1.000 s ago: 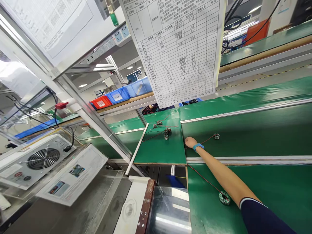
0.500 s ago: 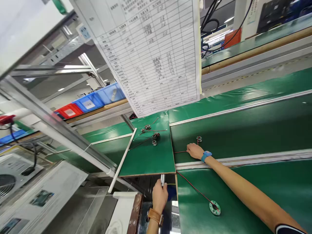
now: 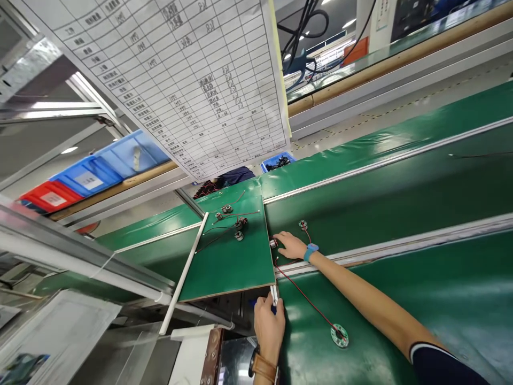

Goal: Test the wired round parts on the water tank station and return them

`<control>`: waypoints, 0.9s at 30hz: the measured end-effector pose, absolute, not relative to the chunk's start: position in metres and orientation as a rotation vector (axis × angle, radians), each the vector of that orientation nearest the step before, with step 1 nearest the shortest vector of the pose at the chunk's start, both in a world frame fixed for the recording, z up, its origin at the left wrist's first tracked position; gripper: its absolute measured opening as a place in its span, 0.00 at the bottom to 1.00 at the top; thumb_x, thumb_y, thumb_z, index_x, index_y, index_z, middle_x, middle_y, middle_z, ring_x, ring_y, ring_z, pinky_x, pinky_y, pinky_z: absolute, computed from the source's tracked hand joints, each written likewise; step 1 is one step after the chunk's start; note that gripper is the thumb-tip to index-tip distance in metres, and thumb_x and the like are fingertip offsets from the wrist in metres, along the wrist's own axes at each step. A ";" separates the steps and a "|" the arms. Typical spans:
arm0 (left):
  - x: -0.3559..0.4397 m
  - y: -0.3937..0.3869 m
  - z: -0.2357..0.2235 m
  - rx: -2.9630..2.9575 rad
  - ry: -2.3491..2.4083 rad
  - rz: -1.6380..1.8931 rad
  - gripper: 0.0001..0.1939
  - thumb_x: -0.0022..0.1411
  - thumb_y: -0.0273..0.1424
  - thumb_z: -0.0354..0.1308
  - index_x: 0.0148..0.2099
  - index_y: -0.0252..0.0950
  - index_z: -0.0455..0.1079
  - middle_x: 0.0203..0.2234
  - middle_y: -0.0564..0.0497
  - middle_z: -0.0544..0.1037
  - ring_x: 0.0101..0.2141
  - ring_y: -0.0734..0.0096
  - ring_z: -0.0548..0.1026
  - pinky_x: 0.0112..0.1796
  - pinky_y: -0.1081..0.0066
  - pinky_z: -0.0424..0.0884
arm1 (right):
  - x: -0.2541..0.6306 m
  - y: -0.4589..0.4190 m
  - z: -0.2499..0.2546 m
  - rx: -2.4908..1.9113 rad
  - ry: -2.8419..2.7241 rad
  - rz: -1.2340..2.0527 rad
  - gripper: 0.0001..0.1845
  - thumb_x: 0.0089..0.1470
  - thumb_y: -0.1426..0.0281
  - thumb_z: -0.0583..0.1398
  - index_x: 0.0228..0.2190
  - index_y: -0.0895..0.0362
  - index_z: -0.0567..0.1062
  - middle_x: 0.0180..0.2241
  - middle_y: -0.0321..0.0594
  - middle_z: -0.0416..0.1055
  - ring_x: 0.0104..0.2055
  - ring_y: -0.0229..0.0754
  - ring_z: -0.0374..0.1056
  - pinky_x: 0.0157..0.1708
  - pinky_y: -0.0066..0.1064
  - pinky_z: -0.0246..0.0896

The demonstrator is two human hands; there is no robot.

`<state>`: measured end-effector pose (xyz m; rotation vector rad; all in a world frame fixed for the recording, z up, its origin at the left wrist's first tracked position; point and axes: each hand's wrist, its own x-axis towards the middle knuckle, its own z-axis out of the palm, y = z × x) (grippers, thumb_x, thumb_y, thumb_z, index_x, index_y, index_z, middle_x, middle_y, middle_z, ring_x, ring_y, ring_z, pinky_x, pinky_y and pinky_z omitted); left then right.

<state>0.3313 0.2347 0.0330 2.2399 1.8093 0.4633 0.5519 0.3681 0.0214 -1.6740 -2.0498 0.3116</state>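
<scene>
My left hand (image 3: 269, 325) is closed around a short, pale metallic bar (image 3: 274, 294) at the front right corner of a green board (image 3: 228, 267). Its exact kind I cannot make out. My right hand (image 3: 292, 246) reaches over the dark green belt, thumb and fingertips at a small motor (image 3: 273, 243) beside the board's right edge. Behind that wrist lies a round coil part (image 3: 303, 225) with a wire. A larger green-and-white ring-shaped part (image 3: 340, 336) with a red wire (image 3: 304, 297) rests on the near green surface.
Several small motors (image 3: 239, 235) with thin wires lie on the board. A white tube (image 3: 184, 272) borders its left side. A printed form (image 3: 192, 91) hangs low ahead. Blue bins (image 3: 86, 176) and a red bin (image 3: 52, 198) stand at the left, beyond the metal frame.
My left hand has moved right with the metallic bar, to the board's corner. My right hand has moved left to the board's edge, where a small motor now shows. The view has shifted.
</scene>
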 end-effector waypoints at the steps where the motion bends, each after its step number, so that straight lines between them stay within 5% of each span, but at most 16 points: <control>1: 0.330 0.235 0.032 2.231 1.797 0.480 0.17 0.65 0.34 0.49 0.46 0.33 0.77 0.32 0.43 0.74 0.38 0.55 0.74 0.40 0.65 0.65 | 0.543 0.374 0.021 -1.669 -2.066 0.313 0.29 0.56 0.67 0.62 0.58 0.58 0.65 0.52 0.49 0.66 0.53 0.50 0.62 0.49 0.35 0.58; 8: 0.328 0.233 0.028 2.127 1.767 0.499 0.21 0.64 0.35 0.48 0.53 0.32 0.74 0.36 0.39 0.76 0.41 0.52 0.75 0.42 0.63 0.67 | 0.544 0.372 0.043 -2.004 -1.885 0.271 0.14 0.57 0.63 0.63 0.40 0.61 0.73 0.44 0.50 0.69 0.46 0.49 0.66 0.42 0.32 0.59; 18: 0.315 0.212 0.022 1.702 1.575 1.072 0.24 0.59 0.41 0.54 0.51 0.30 0.71 0.48 0.35 0.74 0.51 0.51 0.70 0.54 0.56 0.64 | 0.638 0.205 0.156 -1.670 -1.876 0.018 0.15 0.56 0.57 0.60 0.39 0.54 0.71 0.33 0.39 0.72 0.33 0.43 0.67 0.34 0.30 0.58; 22: 0.300 0.180 0.046 1.442 1.305 1.037 0.20 0.63 0.48 0.50 0.36 0.37 0.72 0.32 0.44 0.78 0.35 0.61 0.75 0.38 0.66 0.70 | 0.608 0.165 0.147 -1.938 -2.220 0.196 0.09 0.52 0.64 0.62 0.35 0.54 0.74 0.31 0.42 0.73 0.33 0.46 0.70 0.32 0.31 0.58; 24: 0.284 0.157 0.053 1.577 1.241 0.977 0.25 0.65 0.50 0.47 0.25 0.38 0.67 0.20 0.50 0.72 0.24 0.67 0.71 0.29 0.70 0.66 | 0.589 0.158 0.125 -2.152 -2.369 0.347 0.09 0.46 0.68 0.64 0.32 0.56 0.76 0.32 0.45 0.75 0.35 0.49 0.72 0.31 0.31 0.59; 27: 0.253 0.121 0.056 1.995 1.498 1.095 0.22 0.62 0.44 0.53 0.19 0.40 0.64 0.15 0.51 0.68 0.20 0.69 0.67 0.27 0.71 0.62 | 0.578 0.168 0.098 -2.271 -2.472 0.586 0.16 0.38 0.68 0.68 0.33 0.58 0.78 0.34 0.49 0.76 0.37 0.54 0.73 0.31 0.32 0.59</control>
